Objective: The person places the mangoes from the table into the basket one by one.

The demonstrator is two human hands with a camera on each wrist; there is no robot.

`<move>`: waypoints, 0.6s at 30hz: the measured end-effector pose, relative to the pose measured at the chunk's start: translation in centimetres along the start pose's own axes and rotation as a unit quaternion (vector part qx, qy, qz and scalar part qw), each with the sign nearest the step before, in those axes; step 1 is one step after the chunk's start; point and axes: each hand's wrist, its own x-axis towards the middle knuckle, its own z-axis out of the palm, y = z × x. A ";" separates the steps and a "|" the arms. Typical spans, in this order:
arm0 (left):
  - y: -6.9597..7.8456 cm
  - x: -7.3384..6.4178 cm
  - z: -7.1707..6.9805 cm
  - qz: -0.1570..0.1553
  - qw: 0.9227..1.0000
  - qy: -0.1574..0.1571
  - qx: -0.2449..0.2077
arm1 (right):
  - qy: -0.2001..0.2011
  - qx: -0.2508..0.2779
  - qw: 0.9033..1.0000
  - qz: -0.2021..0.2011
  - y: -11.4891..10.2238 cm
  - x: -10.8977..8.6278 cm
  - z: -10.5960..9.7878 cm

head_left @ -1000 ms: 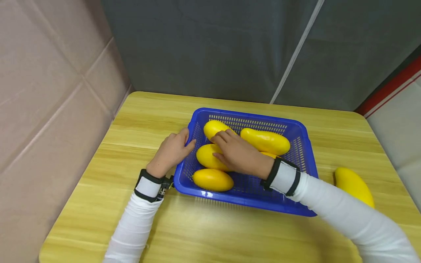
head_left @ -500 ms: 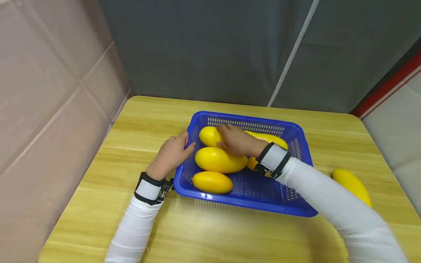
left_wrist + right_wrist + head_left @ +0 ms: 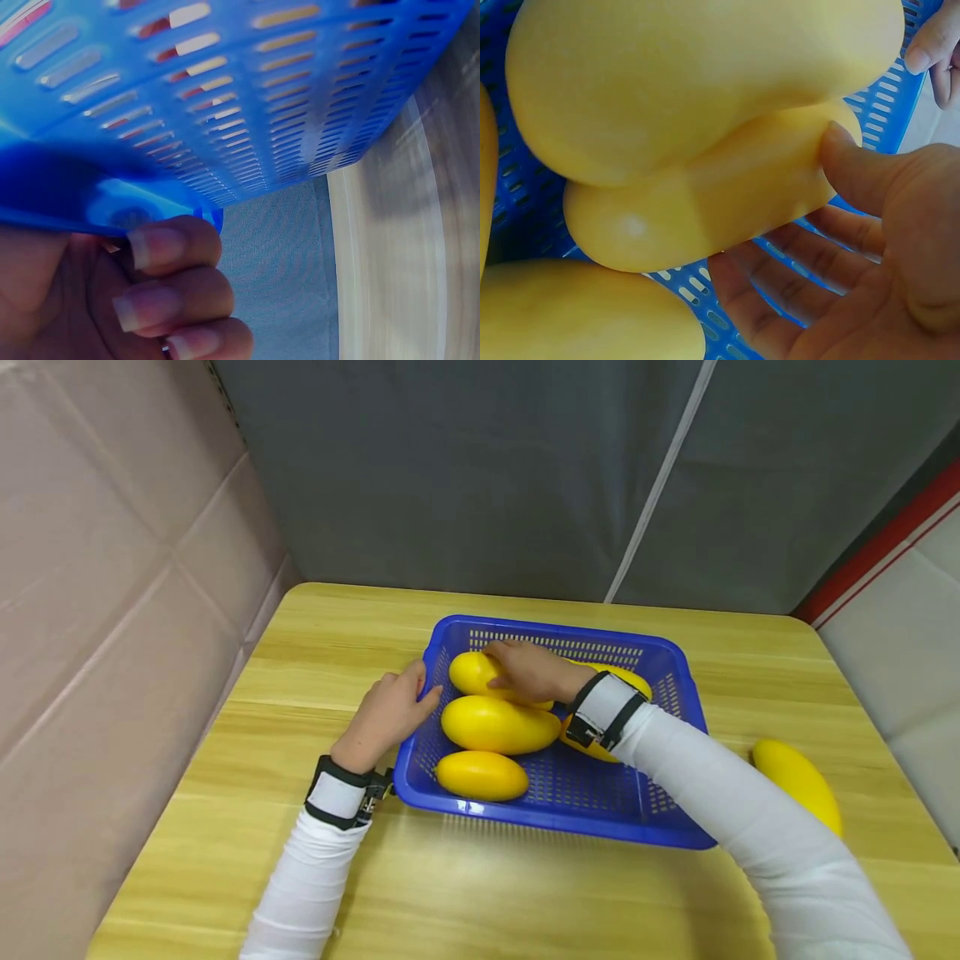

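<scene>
A blue plastic basket (image 3: 551,827) with slotted walls holds several smooth yellow mangoes. My left hand (image 3: 386,714) grips its left rim; in the left wrist view the fingers (image 3: 176,292) curl under the rim. My right hand (image 3: 536,672) reaches inside and holds the back-left mango (image 3: 471,673). Seen from the right wrist, the thumb presses one side of this mango (image 3: 765,176) and the fingers lie along the other. Just in front of it lie a larger mango (image 3: 498,725) and a smaller one (image 3: 482,776).
Two more mangoes lie in the basket's right half: one at the back (image 3: 630,680), partly hidden by the wrist, and one under the wrist strap (image 3: 588,745). Another mango (image 3: 798,781) rests on the wooden table (image 3: 525,893), right of the basket. A grey curtain (image 3: 450,485) hangs behind.
My right hand has left the middle mango and moved back to the back-left one, which now lies a little lower and straighter. The left hand stays on the rim.
</scene>
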 end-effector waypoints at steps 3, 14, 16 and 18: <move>0.0 0.1 0.0 0.001 1.000 -0.002 -0.001 | -0.004 0.003 1.000 0.001 0.1 0.0 0.0; -0.1 0.3 0.2 0.017 1.000 0.008 0.006 | 0.009 -0.017 1.000 -0.019 1.1 -4.5 -1.6; -0.1 0.3 0.1 0.022 1.000 0.012 0.008 | 0.016 -0.024 1.000 -0.013 1.5 -5.8 -2.1; -0.1 0.3 0.1 0.026 0.999 0.016 0.010 | 0.028 -0.029 0.999 -0.007 2.0 -7.1 -2.7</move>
